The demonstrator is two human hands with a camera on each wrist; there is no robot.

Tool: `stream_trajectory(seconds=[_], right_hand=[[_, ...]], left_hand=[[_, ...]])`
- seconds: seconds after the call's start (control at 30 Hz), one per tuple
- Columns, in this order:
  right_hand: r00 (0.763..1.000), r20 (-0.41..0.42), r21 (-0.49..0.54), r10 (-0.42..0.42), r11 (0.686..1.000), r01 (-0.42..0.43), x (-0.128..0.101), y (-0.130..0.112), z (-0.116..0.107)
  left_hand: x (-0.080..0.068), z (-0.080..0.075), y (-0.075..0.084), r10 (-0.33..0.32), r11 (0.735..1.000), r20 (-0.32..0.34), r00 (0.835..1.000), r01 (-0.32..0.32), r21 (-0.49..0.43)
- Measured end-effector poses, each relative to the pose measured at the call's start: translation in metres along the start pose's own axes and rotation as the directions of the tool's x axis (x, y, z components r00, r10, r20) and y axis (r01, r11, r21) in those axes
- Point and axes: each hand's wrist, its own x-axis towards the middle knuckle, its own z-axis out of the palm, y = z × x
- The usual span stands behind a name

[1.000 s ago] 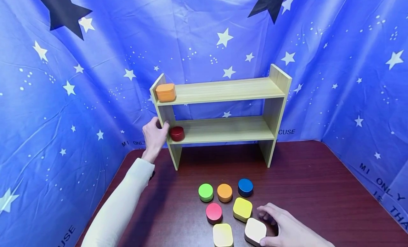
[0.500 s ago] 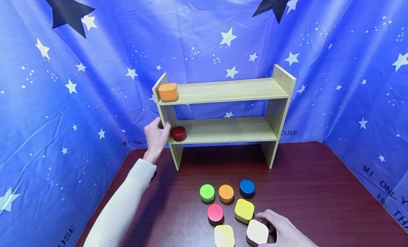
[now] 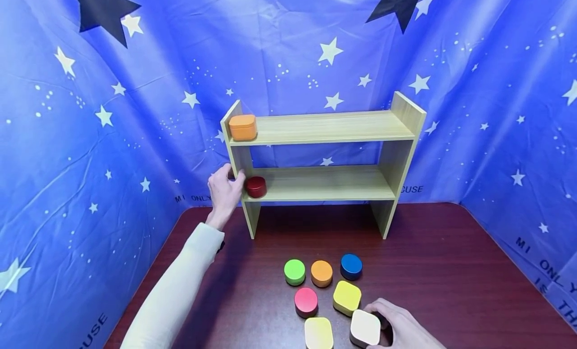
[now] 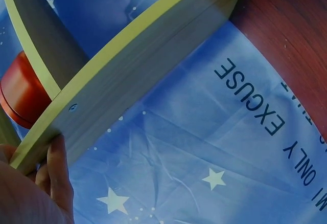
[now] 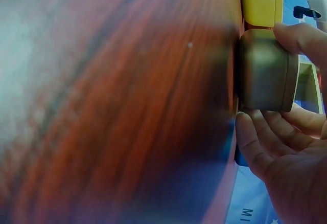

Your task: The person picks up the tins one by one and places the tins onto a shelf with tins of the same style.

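Observation:
My left hand (image 3: 224,190) grips the front edge of the left side panel of a pale wooden two-tier shelf (image 3: 322,183). In the left wrist view, its fingers lie along the panel's outer face. A dark red round tin (image 3: 256,187) sits just inside that panel on the lower tier. At the lower right, my right hand (image 3: 401,326) holds a cream-topped square tin (image 3: 365,328) on the table. In the right wrist view, the thumb touches one side of this tin (image 5: 265,70) and the fingers lie against the opposite side.
An orange tin (image 3: 243,128) stands on the top tier's left end. Near the right hand are yellow (image 3: 347,297), pale yellow (image 3: 318,333), pinkish-red (image 3: 306,302), green (image 3: 295,272), orange (image 3: 322,273) and blue (image 3: 351,266) tins. Starry blue cloth (image 3: 288,63) surrounds the dark red table (image 3: 433,259).
My right hand has drawn in closer around the cream-topped tin. The left hand keeps its grip on the shelf panel. The head view has shifted slightly.

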Motion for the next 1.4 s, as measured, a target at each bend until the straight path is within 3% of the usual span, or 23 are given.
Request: stream_trajectory(seconds=[0.23, 0.63, 0.83, 1.1, 1.4], right_hand=[[1.0, -0.013, -0.038, -0.02, 0.999, 0.02, 0.003, -0.002, -0.003], [0.999, -0.009, -0.114, 0.044, 0.992, -0.045, 0.024, -0.026, -0.024], [0.998, -0.034, -0.117, 0.046, 0.992, -0.05, 0.044, -0.041, -0.035], [0.997, -0.052, -0.074, -0.052, 0.996, 0.048, 0.078, -0.043, -0.037], [0.999, -0.017, -0.037, 0.041, 0.998, -0.042, 0.121, -0.044, -0.036]], left_hand=[[-0.001, 0.0, -0.002, -0.009, 1.0, 0.011, 1.0, 0.009, -0.005], [-0.002, 0.001, -0.002, 0.046, 0.999, -0.033, 0.998, -0.047, -0.023], [-0.001, 0.001, -0.003, 0.066, 0.998, -0.042, 0.997, -0.066, -0.012], [0.0, 0.0, -0.004, 0.075, 0.997, -0.043, 0.996, -0.075, -0.007], [-0.002, 0.001, -0.003, 0.074, 0.997, -0.043, 0.996, -0.074, -0.005]])
